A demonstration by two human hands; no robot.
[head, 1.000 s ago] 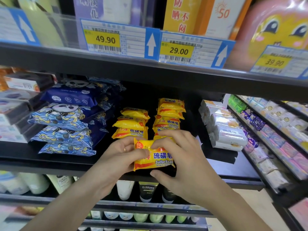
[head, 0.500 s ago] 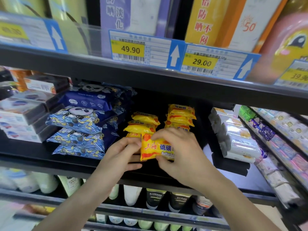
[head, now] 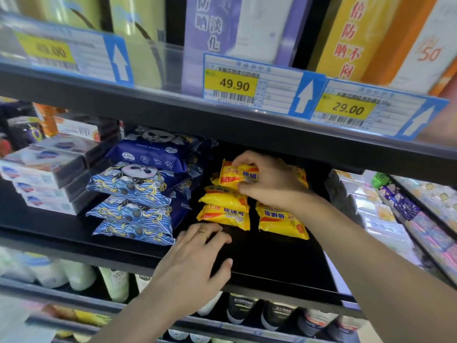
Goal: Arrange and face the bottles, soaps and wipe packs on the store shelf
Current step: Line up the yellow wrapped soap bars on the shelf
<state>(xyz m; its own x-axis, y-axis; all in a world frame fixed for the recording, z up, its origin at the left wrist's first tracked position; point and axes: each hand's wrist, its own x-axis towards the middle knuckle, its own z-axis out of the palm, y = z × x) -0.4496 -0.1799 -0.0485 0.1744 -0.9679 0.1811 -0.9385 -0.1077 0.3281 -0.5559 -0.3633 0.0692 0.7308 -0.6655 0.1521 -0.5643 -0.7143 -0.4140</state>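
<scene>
My right hand grips a yellow sulfur soap pack and holds it on top of the left stack of yellow soaps on the black shelf. A second stack of yellow soaps lies to its right, partly hidden by my right wrist. My left hand rests flat on the shelf in front of the soaps, fingers spread, holding nothing. Blue panda wipe packs are stacked to the left of the soaps.
White and dark boxed soaps are stacked at the far left. Pale wrapped packs lie to the right. Above, a shelf edge carries price tags beneath tall boxes. Bottles and tubes stand on the shelf below.
My right hand carried the soap pack back and up onto the left stack. My left hand let go of it and dropped to the shelf front. The camera moved closer.
</scene>
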